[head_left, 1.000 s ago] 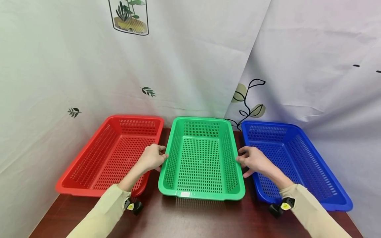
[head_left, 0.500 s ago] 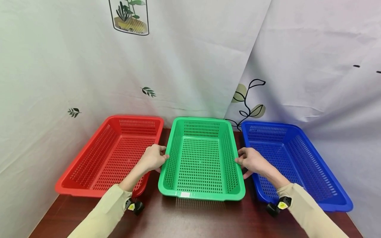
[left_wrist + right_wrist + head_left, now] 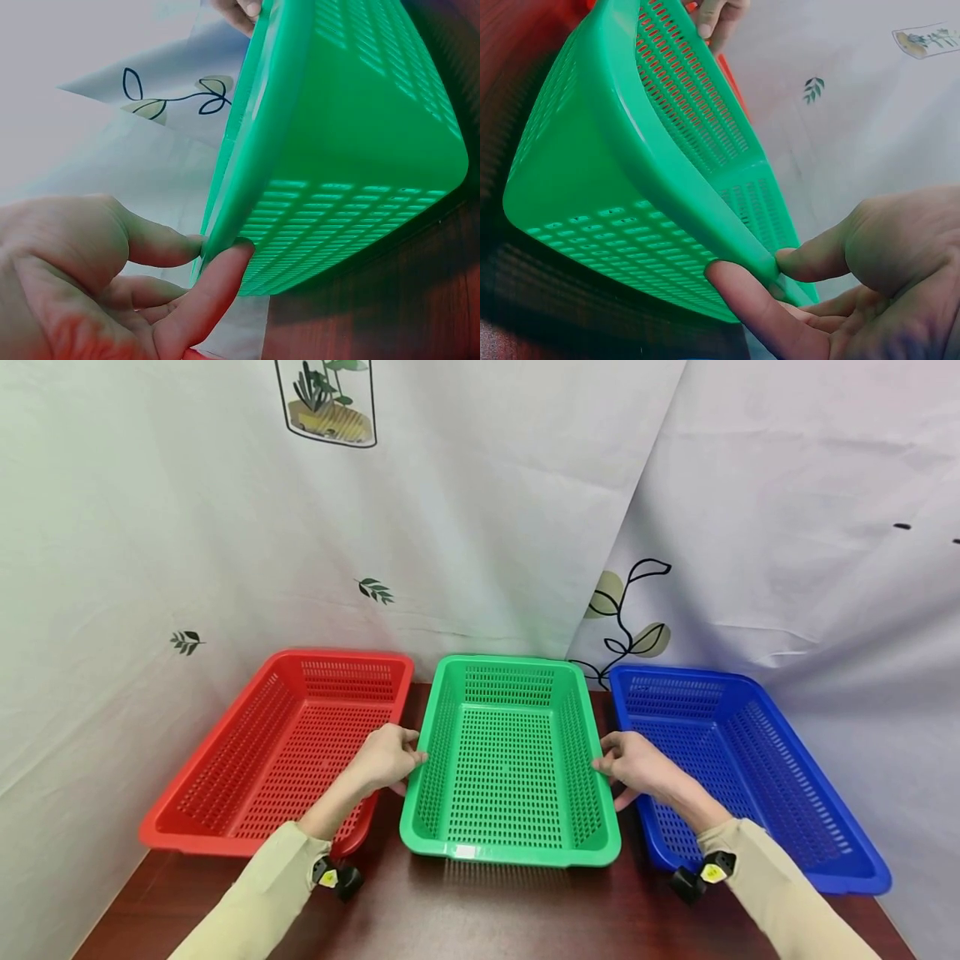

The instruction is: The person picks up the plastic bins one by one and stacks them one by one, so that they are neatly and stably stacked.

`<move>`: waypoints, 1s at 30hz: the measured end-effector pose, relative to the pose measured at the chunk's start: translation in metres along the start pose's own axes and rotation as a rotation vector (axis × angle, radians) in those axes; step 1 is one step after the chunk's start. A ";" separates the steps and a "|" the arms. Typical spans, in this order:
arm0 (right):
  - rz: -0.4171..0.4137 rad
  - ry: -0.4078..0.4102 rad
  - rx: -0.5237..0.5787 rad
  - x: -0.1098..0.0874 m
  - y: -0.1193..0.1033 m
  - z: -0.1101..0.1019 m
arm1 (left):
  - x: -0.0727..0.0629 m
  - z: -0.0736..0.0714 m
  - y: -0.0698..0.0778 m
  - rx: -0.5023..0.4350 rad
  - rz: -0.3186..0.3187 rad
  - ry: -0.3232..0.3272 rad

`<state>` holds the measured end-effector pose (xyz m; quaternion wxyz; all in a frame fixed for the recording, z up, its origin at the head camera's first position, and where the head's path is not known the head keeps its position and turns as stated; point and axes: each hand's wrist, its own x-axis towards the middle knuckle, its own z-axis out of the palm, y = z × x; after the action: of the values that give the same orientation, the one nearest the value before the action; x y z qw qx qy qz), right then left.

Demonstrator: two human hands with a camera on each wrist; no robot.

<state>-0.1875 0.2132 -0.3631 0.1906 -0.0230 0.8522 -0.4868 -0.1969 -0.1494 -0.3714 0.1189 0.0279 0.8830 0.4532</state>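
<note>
The green basket (image 3: 506, 777) stays put between the red basket (image 3: 315, 760) at nine o'clock and blue basket (image 3: 720, 760) at three, narrow gaps either side. Left hand (image 3: 388, 755) and right hand (image 3: 633, 765) still pinch its rim (image 3: 517, 857); worktop (image 3: 510, 918) extends toward six.

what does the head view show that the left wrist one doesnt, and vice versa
Only the head view shows the blue basket, the jar print and the inner floor of the green basket.

Only the left wrist view shows the outside of the green basket's left wall.

Both show the left hand and right hand at the rim, the vine print and the tabletop.
</note>
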 end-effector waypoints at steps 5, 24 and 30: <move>0.006 -0.007 0.014 0.000 0.000 -0.002 | -0.001 -0.002 -0.001 -0.031 -0.018 -0.020; 0.020 -0.048 0.069 -0.010 -0.001 -0.013 | -0.007 -0.011 0.001 -0.169 -0.009 -0.103; 0.000 -0.054 0.089 -0.014 -0.001 -0.018 | -0.010 -0.016 0.005 -0.205 0.004 -0.122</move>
<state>-0.1806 0.2302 -0.3499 0.2146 -0.0277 0.8242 -0.5234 -0.1915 -0.1607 -0.3567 0.1737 0.0446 0.8231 0.5389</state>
